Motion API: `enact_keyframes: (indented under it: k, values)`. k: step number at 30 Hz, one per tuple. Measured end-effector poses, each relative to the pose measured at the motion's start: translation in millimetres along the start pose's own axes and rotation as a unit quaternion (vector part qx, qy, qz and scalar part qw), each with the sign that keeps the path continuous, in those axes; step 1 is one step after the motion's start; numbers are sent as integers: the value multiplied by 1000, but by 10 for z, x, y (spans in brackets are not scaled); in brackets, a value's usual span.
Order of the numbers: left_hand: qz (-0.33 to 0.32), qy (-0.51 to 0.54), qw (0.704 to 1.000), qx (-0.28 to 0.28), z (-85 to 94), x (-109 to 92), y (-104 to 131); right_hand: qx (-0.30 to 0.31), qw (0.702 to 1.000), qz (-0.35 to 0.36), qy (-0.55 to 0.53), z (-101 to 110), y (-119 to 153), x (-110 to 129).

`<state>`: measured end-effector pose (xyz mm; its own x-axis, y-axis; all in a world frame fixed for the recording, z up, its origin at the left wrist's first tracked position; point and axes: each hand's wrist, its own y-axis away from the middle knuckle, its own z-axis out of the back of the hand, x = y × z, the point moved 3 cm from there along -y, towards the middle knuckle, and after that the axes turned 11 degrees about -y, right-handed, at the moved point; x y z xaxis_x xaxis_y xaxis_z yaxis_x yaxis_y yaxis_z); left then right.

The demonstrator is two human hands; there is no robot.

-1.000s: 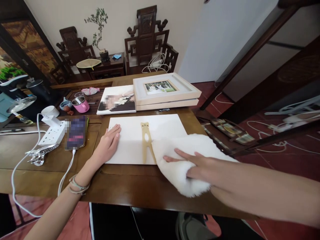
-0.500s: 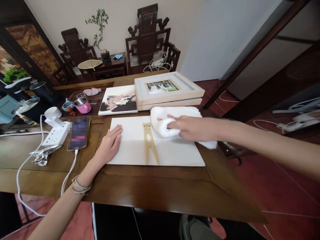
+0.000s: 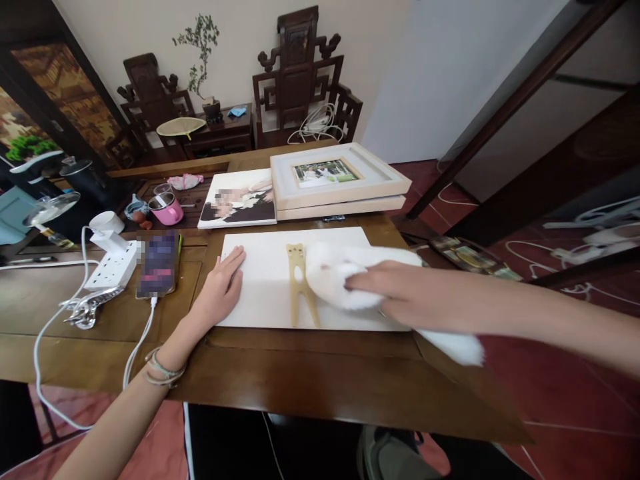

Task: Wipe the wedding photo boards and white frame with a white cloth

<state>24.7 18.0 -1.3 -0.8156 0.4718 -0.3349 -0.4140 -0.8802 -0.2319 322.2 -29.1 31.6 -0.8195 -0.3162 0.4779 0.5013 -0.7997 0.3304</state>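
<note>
A white board (image 3: 260, 287) lies flat on the wooden table, showing a tan, cat-headed shape with two long legs (image 3: 299, 287) at its middle. My left hand (image 3: 223, 287) rests flat on the board's left end, fingers stretched out. Bunched in my right hand (image 3: 385, 290) is a white cloth (image 3: 330, 277), pressed on the board just right of the tan shape. The cloth's loose end hangs past the board's right edge. My right fingertips are partly hidden in the cloth.
Behind the board lie stacked wooden picture frames (image 3: 340, 193) and a photo panel (image 3: 240, 217). To the left are a phone (image 3: 159, 263) on a charging cable, a white power strip (image 3: 113, 267), and a pink mug (image 3: 167, 210). The table's right edge (image 3: 480, 393) is near my right arm.
My right hand has moved the cloth toward me and slightly right over the board, uncovering its far right corner. My left hand stays in place.
</note>
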Motion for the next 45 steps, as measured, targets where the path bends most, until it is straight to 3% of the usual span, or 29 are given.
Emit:
enact_keyframes:
  k: [3, 7, 10, 15, 17, 21, 27, 31, 35, 39, 42, 45]
  values:
    - [4, 5, 1000, 1, 3, 7, -1, -5, 1000, -10, 19, 361, -340, 420]
    - [2, 5, 1000, 13, -8, 29, 1, -17, 999, 18, 24, 221, -576, 600]
    - [-1, -4, 1000, 20, -22, 41, 1, 20, 998, 27, 58, -29, -470, 800]
    - [-2, -11, 1000, 21, -31, 33, 2, 189, 977, 22, 92, -361, -47, 1229]
    - [-3, -11, 1000, 21, -30, 26, 3, 220, 971, 37, 87, -394, 75, 1322]
    - [-3, -19, 1000, 20, -30, 25, 8, 183, 980, 41, 64, -274, 29, 1291]
    - [-9, -22, 999, 24, -45, 59, 9, 44, 992, 40, 115, 13, -630, 1096]
    - [-12, -16, 1000, 23, -44, 71, 6, -14, 984, 43, 175, -23, -862, 1098]
    - [-11, -13, 1000, 21, -40, 74, 8, -41, 970, 103, 216, -318, -590, 1261]
    - [-14, -9, 1000, 18, -41, 72, 13, 18, 972, 155, 176, -600, -155, 1463]
    - [-16, -8, 1000, 19, -38, 66, 15, 75, 973, 172, 135, -590, -29, 1538]
    - [-12, -13, 1000, 24, -36, 65, 13, 73, 978, 150, 121, -393, -186, 1491]
